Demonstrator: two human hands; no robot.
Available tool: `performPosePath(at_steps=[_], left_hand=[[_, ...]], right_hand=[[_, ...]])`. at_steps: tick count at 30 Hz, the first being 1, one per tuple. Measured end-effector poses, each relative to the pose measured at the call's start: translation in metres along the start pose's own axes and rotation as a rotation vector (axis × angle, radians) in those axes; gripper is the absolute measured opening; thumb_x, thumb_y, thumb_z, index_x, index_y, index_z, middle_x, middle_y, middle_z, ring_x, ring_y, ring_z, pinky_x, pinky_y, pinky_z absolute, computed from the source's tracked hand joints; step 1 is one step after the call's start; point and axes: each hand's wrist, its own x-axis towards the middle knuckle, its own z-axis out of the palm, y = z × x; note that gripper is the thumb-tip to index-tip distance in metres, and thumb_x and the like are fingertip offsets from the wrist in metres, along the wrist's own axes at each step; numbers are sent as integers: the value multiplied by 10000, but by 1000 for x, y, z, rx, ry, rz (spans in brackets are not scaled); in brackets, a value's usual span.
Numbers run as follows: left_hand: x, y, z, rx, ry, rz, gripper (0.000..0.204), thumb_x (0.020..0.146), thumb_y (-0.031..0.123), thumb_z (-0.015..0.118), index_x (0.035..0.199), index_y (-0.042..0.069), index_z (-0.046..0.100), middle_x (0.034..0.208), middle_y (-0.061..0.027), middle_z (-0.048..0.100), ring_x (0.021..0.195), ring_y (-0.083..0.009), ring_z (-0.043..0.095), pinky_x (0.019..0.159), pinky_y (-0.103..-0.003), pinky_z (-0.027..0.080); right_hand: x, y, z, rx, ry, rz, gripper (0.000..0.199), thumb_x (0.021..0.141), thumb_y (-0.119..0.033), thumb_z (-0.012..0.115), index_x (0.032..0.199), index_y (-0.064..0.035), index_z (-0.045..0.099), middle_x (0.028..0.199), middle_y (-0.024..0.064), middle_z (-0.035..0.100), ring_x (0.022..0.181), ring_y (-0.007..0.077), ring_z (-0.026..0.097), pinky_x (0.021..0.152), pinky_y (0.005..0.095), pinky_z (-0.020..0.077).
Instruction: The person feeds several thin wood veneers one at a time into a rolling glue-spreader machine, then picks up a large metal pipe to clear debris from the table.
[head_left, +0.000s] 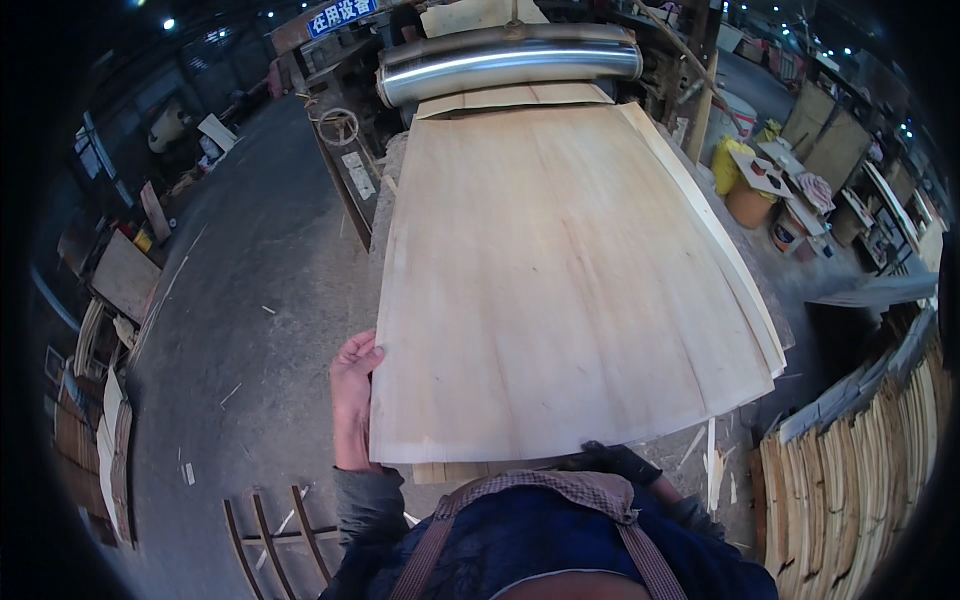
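A wide, pale wood veneer sheet [560, 270] lies in front of me, stretching from my waist toward a shiny metal roller [510, 68]. My left hand [355, 372], bare, is closed on the sheet's left edge near its front corner, with the thumb on top and the other fingers partly hidden. At the near edge, right of the middle, my right hand [615, 463] in a dark glove grips the sheet; most of its fingers are hidden below it. Edges of other veneer show along the right side and beyond the sheet's far end, just before the roller.
A handwheel [338, 126] stands left of the roller. Stacked veneer [850, 490] rises at the near right, with buckets [748, 203] beyond. A curved rack [275, 540] stands at the near left. Wood scraps litter the floor, and more boards [115, 450] lean at far left.
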Motion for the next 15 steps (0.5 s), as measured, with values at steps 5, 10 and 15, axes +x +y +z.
performPosePath(at_steps=[5, 10, 15], left_hand=[[59, -39, -43, 216, 34, 12, 238, 774, -33, 496, 1008, -61, 527, 913, -127, 615, 794, -156, 584, 733, -254, 462], [59, -112, -83, 907, 164, 91, 381, 766, 82, 563, 1100, -77, 471, 916, -150, 607, 827, -186, 577, 706, -285, 458], [-3, -216, -116, 1037, 108, 24, 645, 720, 226, 617, 1222, -66, 337, 1115, -269, 483, 1002, -373, 503, 844, -425, 404]], right_hand=[[50, -1, -6, 632, -215, 28, 263, 892, -219, 425, 1095, -57, 468, 1199, 168, 453, 1127, 300, 441, 959, 422, 350], [136, 1, -31, 1073, -94, 91, 223, 889, -164, 412, 1071, -53, 479, 1148, 185, 493, 1088, 335, 467, 919, 453, 392], [221, -47, -61, 936, 69, -17, 372, 914, -239, 257, 1154, -5, 418, 1231, 230, 415, 1158, 360, 394, 980, 464, 325]])
